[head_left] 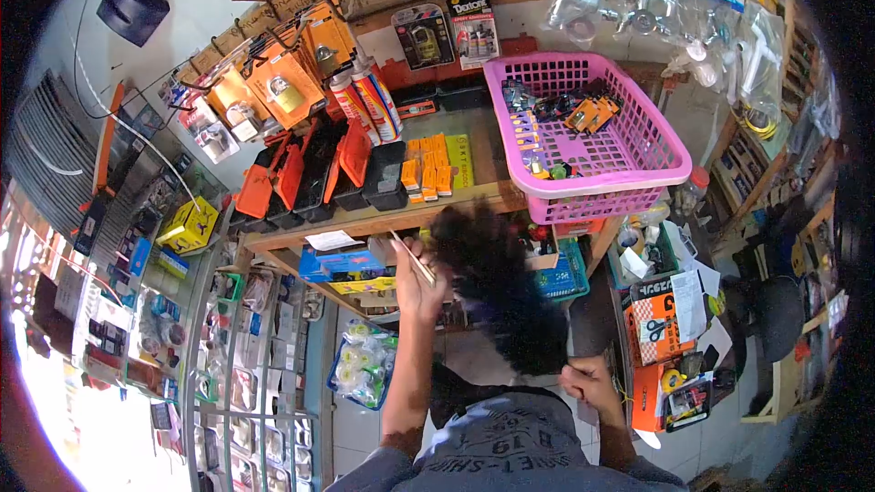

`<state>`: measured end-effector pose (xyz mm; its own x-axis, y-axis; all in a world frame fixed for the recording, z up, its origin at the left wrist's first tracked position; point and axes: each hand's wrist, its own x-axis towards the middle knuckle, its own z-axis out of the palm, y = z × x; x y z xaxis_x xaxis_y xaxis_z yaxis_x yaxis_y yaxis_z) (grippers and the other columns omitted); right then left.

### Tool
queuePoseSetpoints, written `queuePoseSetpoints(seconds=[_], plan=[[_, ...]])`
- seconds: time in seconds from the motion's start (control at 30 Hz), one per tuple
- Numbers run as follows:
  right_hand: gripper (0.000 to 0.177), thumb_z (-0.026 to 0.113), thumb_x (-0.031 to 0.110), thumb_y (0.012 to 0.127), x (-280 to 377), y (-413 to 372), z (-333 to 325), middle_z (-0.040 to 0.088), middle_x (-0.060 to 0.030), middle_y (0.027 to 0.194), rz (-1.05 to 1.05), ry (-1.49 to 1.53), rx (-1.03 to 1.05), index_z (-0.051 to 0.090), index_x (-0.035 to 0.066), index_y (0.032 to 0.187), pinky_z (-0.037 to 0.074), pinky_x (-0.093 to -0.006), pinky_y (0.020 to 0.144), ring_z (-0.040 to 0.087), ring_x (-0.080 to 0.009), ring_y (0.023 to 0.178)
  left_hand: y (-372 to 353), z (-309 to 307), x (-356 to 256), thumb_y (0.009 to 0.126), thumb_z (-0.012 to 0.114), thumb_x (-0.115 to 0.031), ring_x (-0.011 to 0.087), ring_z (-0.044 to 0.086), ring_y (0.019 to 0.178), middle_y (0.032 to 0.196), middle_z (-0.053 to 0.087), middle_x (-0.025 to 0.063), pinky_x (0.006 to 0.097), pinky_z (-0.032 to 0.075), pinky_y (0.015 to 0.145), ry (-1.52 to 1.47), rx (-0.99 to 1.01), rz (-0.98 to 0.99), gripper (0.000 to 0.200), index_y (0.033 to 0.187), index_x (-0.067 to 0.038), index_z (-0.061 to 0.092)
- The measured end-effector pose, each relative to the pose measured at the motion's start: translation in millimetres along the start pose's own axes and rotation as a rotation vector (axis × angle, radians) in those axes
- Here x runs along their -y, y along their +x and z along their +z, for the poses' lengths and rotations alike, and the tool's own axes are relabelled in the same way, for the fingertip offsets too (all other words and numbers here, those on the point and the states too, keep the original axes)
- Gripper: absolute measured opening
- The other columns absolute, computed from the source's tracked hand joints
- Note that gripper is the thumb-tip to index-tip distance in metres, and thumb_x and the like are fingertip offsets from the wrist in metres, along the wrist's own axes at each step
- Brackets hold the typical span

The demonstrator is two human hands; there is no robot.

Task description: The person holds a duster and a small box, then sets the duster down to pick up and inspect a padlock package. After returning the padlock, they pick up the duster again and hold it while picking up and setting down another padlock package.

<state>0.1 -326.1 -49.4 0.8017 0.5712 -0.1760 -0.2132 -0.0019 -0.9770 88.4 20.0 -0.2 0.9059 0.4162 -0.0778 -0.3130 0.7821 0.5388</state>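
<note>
A thin light-coloured stick (pixel 415 258) slants up out of my left hand (pixel 421 287), whose fingers are closed round it in front of the wooden counter. Beside it spreads a black feather duster (pixel 506 301), its feathers reaching from the counter's edge down toward my right. At its lower end is my right hand (pixel 590 381), closed in a fist on the duster; the handle inside is hidden. Above the duster's tip, small orange boxes (pixel 426 169) are lined up on the counter (pixel 365 220) next to a yellow-green one.
A pink plastic basket (pixel 597 187) with packaged goods stands at the counter's right. Black bins with orange lids (pixel 346 159) and hanging padlock packs (pixel 287 96) are at left. Glass shelving (pixel 264 410) lines the left side. Orange boxes (pixel 663 319) sit at right.
</note>
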Motion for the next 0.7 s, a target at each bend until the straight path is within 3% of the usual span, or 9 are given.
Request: queuePoseSetpoints(seconds=[0.07,0.17,0.3,0.33,0.4,0.47,0.63,0.67,0.7], plan=[[0.037,0.056,0.020,0.097,1.6,0.4,-0.8,0.043,0.0035,0.054,-0.008,0.009,-0.044,0.051,0.004,0.065,0.027,-0.0237,0.043,0.036,-0.0043,0.045,-2.1,-11.1,-3.3,0.097,0.052,-0.042,0.0137,0.056,0.074,0.087,0.057,-0.0001,0.0316,0.050,0.066,-0.229,0.284,-0.058,0.037,0.114,-0.010,0.056],[0.031,0.062,0.020,0.094,-13.7,8.9,4.1,0.044,0.0035,0.058,-0.047,-0.100,-0.059,0.055,0.000,0.071,0.029,-0.0238,0.046,0.038,-0.0040,0.052,-1.7,8.3,3.9,0.101,0.046,-0.037,0.0226,0.063,0.097,0.115,0.062,0.0092,0.0378,0.051,0.084,-0.130,-0.038,-0.045,0.038,0.124,-0.008,0.054],[0.027,0.067,0.018,0.091,-14.0,19.8,22.5,0.041,0.0026,0.062,-0.144,-0.282,-0.242,0.060,-0.007,0.086,0.032,-0.0250,0.050,0.036,-0.0044,0.060,-5.8,0.0,-1.2,0.093,0.039,-0.063,0.0343,0.051,0.122,0.131,0.055,0.0161,0.0470,0.038,0.106,-0.209,0.563,-0.088,0.072,0.134,-0.005,0.048],[0.027,0.067,0.018,0.091,-20.2,21.1,22.3,0.041,0.0026,0.062,-0.148,-0.283,-0.245,0.060,-0.007,0.086,0.032,-0.0250,0.050,0.036,-0.0044,0.060,-16.0,26.9,0.5,0.091,0.038,-0.066,0.0342,0.050,0.123,0.132,0.055,0.0161,0.0522,0.042,0.101,0.043,0.060,0.080,0.073,0.133,-0.008,0.049],[0.026,0.067,0.018,0.091,-39.2,21.7,21.6,0.044,0.0023,0.063,-0.140,-0.184,-0.126,0.063,-0.007,0.093,0.032,-0.0253,0.050,0.037,-0.0038,0.061,-34.2,55.8,0.3,0.091,0.035,-0.068,0.0346,0.047,0.127,0.135,0.052,0.0191,0.0537,0.039,0.104,0.062,0.004,0.051,0.078,0.139,-0.008,0.044],[0.027,0.068,0.019,0.091,-27.3,19.7,16.4,0.047,0.0025,0.064,-0.128,-0.268,-0.129,0.063,-0.008,0.095,0.033,-0.0255,0.050,0.038,-0.0039,0.061,-14.4,7.2,6.2,0.095,0.031,-0.064,0.0320,0.049,0.126,0.136,0.051,0.0183,0.0498,0.039,0.106,-0.143,0.689,-0.126,0.073,0.142,-0.009,0.040],[0.030,0.067,0.022,0.092,-27.3,20.5,17.3,0.052,0.0026,0.067,-0.150,-0.247,-0.199,0.064,-0.008,0.098,0.035,-0.0258,0.051,0.041,-0.0042,0.061,-35.3,45.0,11.0,0.097,0.028,-0.060,0.0371,0.052,0.119,0.134,0.053,0.0145,0.0542,0.041,0.102,-0.060,0.113,-0.093,0.069,0.138,-0.007,0.044],[0.029,0.067,0.021,0.091,-30.7,21.1,14.3,0.052,0.0027,0.067,-0.084,-0.258,-0.142,0.065,-0.007,0.098,0.036,-0.0256,0.052,0.041,-0.0044,0.062,-32.0,39.9,13.4,0.097,0.028,-0.060,0.0371,0.052,0.119,0.134,0.053,0.0145,0.0542,0.041,0.102,-0.060,0.114,-0.093,0.069,0.138,-0.007,0.044],[0.028,0.068,0.021,0.091,-32.8,21.3,12.8,0.052,0.0027,0.067,-0.019,-0.269,-0.087,0.066,-0.006,0.098,0.037,-0.0254,0.053,0.042,-0.0045,0.063,-28.9,35.8,15.4,0.097,0.028,-0.060,0.0350,0.053,0.119,0.134,0.053,0.0132,0.0518,0.041,0.103,-0.152,0.440,-0.101,0.069,0.138,-0.007,0.046]])
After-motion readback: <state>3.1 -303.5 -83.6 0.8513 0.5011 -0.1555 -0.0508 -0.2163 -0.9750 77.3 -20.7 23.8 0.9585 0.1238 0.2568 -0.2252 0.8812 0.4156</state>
